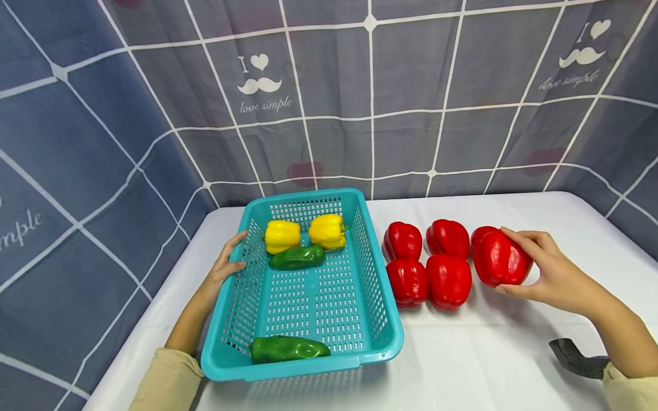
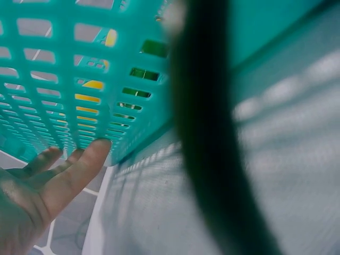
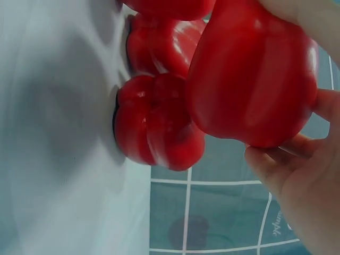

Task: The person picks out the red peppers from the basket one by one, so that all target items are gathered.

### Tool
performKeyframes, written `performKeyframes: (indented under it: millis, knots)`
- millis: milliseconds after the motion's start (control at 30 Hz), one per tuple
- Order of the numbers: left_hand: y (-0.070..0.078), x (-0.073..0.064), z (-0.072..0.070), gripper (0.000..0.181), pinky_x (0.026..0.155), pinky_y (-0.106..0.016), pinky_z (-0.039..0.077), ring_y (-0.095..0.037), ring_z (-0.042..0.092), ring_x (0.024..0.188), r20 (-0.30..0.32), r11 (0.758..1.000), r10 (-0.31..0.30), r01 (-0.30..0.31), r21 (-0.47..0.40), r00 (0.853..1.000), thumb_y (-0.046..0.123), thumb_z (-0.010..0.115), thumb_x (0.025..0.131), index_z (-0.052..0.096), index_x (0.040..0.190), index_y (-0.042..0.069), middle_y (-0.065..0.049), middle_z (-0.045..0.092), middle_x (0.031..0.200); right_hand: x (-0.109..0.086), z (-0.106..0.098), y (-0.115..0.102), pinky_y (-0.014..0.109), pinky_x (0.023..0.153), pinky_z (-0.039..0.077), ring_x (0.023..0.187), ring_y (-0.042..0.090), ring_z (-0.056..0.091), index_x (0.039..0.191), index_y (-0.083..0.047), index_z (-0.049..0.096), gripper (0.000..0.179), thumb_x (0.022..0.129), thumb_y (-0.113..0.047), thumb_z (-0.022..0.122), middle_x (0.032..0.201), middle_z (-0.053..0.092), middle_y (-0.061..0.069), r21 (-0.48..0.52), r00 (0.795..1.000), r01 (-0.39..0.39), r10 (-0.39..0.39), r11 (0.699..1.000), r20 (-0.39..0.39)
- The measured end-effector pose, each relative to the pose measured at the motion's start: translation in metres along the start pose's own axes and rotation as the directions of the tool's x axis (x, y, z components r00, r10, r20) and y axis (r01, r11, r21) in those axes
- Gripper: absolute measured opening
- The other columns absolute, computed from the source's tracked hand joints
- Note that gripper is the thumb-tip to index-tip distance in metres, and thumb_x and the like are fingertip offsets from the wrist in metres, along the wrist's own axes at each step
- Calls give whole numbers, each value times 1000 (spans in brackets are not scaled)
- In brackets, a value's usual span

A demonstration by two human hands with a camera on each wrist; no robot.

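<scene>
My right hand (image 1: 552, 277) grips a red bell pepper (image 1: 501, 260), thumb and fingers on its near and far sides. In the right wrist view this pepper (image 3: 252, 74) is held off the white table, in front of other red peppers (image 3: 159, 122). Several red bell peppers (image 1: 448, 281) sit in a cluster left of that hand. My left hand (image 1: 218, 277) rests against the left side of a turquoise basket (image 1: 382, 302), its fingers extended along the perforated wall in the left wrist view. Inside are two yellow bell peppers (image 1: 282, 236) and two long green peppers (image 1: 289, 349).
A white cloth (image 1: 462, 365) covers the table. Grey checked curtains (image 1: 401, 142) hang behind it and at both sides. A black strap-like piece (image 1: 581, 359) sticks out at the right wrist. A dark blurred band (image 2: 207, 122) crosses the left wrist view.
</scene>
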State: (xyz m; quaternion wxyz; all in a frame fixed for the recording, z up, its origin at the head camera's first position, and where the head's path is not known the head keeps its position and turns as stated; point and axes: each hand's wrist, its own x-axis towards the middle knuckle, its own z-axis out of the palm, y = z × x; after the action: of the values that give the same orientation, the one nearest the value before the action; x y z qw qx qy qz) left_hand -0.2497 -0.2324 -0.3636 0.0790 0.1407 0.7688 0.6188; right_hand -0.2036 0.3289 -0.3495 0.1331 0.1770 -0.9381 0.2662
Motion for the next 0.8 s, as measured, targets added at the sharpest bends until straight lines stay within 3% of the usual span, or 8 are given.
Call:
performKeyframes:
  millis: [100,200,333,800]
  knots:
    - [0,-1,0,63,89,-17,35,-34,13,134,-13,1000,7,-7,22,1000,8,31,90,9,147,19,-10,-2,152,0,-2,2,56,65,47,102,34,37,140,-10,34,102,53,-15,86,117,37,21,-15,1000,20,-20,1000,6]
    - [0,-1,-1,62,89,-16,35,-33,15,133,-22,999,8,-7,32,1000,8,31,90,9,147,19,-9,-1,152,-1,-2,4,36,66,51,107,13,35,139,-12,37,101,51,-17,88,117,39,15,-44,999,42,-42,998,0]
    - [1,-3,0,62,85,-17,40,-32,21,128,-14,1000,6,-6,11,1000,8,31,91,9,147,20,-12,-1,152,-3,-4,5,17,63,44,102,-12,23,137,-12,40,99,50,-18,88,117,39,12,-53,999,47,-46,997,20]
    - [0,-1,0,62,87,-15,37,-37,14,133,4,1000,13,-13,9,1000,8,30,90,7,147,18,-13,-3,152,-12,1,9,24,69,49,103,-6,28,136,-10,39,95,55,-31,85,116,40,8,-67,983,48,-36,997,179]
